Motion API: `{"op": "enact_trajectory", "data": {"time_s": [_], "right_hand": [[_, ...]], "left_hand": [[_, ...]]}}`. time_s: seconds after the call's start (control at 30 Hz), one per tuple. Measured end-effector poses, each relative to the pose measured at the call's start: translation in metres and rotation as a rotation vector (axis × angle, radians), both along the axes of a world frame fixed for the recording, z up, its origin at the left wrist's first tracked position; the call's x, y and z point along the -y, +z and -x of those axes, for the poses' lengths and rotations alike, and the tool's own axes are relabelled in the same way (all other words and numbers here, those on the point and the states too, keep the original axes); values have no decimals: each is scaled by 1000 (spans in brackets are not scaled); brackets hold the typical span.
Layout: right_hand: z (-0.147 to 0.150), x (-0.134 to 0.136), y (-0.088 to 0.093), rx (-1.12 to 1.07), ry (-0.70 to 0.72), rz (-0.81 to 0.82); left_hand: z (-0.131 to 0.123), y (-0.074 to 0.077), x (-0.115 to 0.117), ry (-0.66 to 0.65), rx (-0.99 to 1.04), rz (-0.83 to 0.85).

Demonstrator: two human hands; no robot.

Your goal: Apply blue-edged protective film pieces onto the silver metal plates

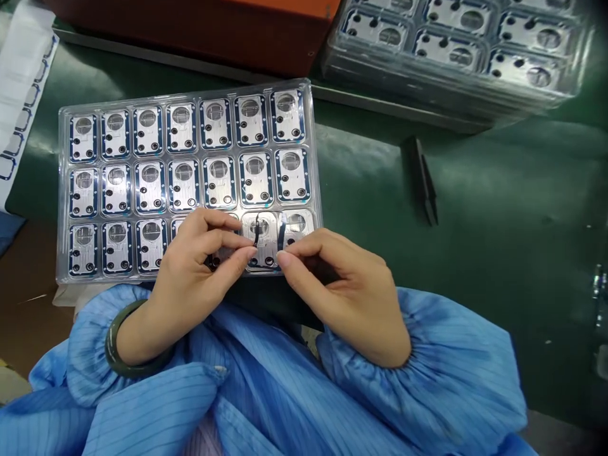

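A clear plastic tray (308, 183) holds rows of small silver metal plates, most of them edged with a dark blue frame-shaped gasket. Over the bottom row, near the right end, my left hand (199, 259) pinches one side of a thin dark frame-shaped gasket (257, 229) between thumb and fingers. The opposite side of this gasket is pinched by my right hand (339, 278). It is held just above a silver plate (266, 237) in the tray; whether it touches the plate I cannot tell. My fingers cover parts of the neighbouring plates.
Black tweezers (424, 183) lie on the green table (475, 253) to the right. A stack of filled clear trays (451, 82) stands at the back right. An orange-brown box (213, 31) is at the back. At the far left lies a white sheet (21, 82) bearing several dark blue frame gaskets.
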State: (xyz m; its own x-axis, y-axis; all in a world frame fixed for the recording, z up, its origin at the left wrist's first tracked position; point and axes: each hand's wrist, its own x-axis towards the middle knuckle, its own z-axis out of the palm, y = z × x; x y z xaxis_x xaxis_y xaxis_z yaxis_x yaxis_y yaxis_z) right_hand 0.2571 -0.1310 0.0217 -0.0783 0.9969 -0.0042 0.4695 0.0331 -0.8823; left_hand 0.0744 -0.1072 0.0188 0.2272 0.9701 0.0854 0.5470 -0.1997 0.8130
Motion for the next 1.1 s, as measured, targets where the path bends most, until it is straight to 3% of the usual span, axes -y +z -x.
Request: {"op": "enact_trajectory", "data": {"time_s": [0.47,1.1], "right_hand": [[2,-9,6,101,44,169],[5,-10,7,157,32,174]], "left_hand": [[0,4,0,-96,-130,8],[-2,4,-1,-117,-161,-11]]}}
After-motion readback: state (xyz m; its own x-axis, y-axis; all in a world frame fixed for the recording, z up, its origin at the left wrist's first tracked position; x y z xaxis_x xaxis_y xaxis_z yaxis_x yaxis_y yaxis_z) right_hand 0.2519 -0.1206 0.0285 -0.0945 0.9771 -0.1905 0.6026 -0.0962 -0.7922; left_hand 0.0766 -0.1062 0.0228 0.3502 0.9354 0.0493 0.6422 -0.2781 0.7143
